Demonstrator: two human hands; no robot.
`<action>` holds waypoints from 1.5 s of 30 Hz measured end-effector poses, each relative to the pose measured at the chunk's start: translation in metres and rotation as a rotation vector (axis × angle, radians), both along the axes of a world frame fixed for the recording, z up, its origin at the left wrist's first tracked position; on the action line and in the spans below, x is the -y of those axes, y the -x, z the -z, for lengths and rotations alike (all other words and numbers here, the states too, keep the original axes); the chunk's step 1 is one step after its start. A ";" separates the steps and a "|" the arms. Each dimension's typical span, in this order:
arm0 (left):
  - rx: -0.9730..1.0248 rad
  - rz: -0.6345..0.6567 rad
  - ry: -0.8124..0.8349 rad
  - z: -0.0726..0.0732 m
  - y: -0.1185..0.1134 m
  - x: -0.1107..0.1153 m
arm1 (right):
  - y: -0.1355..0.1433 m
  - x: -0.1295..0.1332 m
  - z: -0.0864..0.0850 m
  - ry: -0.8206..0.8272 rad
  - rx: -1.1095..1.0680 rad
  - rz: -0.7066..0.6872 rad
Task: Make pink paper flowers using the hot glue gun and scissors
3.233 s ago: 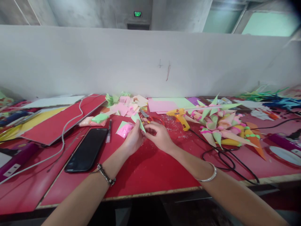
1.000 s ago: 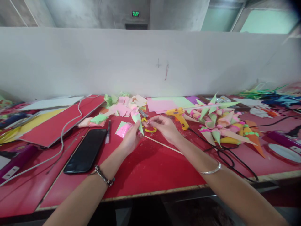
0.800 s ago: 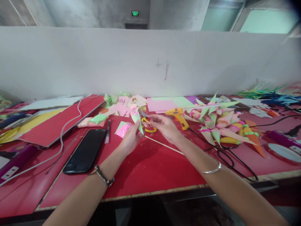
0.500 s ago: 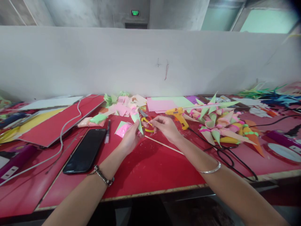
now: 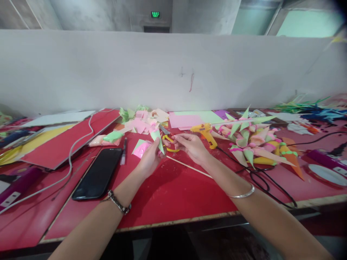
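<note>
My left hand point(image 5: 149, 158) is closed on a pale green paper cone point(image 5: 156, 135) with pink at its upper end. Just to the right, my right hand point(image 5: 193, 147) has thumb and fingertips pinched together; whatever sits between them is too small to make out. Beneath and behind the fingertips lie yellow-handled scissors point(image 5: 171, 150). A thin pale stick point(image 5: 188, 166) rests on the red table point(image 5: 173, 198) below the hands. Beside my left hand is a bright pink packet point(image 5: 141, 149) on green paper. A yellow glue gun point(image 5: 207, 135) lies beyond my right hand.
Finished-looking paper cones point(image 5: 248, 141) are heaped on the right, near a black cord point(image 5: 267, 184). A phone point(image 5: 98, 174) and a pen point(image 5: 124, 151) lie left. Paper scraps point(image 5: 142, 122) and pink sheets point(image 5: 187, 120) sit at the back before a white partition point(image 5: 135, 72).
My right hand's fingertips have shifted very slightly beside the scissors. My left hand keeps its hold on the paper cone.
</note>
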State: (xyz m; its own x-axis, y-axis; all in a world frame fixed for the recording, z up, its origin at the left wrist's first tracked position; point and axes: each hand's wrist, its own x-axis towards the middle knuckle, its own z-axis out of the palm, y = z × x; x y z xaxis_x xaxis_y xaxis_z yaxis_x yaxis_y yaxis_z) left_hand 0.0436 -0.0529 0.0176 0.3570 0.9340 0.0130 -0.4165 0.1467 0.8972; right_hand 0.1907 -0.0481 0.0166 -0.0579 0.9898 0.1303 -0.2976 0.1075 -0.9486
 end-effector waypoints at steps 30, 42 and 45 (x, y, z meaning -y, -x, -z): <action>0.038 0.034 -0.002 0.000 0.000 0.000 | 0.001 -0.002 0.002 0.056 -0.141 0.002; 0.029 0.013 -0.005 -0.001 0.000 0.002 | -0.001 -0.003 0.004 0.056 -0.111 -0.053; 0.003 -0.008 0.005 0.002 -0.001 0.000 | 0.000 -0.003 0.004 0.061 -0.172 -0.118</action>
State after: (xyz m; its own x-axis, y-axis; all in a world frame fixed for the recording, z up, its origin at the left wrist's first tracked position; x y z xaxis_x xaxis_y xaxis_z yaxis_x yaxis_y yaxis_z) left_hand 0.0444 -0.0532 0.0158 0.3491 0.9370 0.0095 -0.4200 0.1473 0.8955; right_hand 0.1908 -0.0453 0.0126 -0.1561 0.9838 0.0882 -0.4626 0.0061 -0.8865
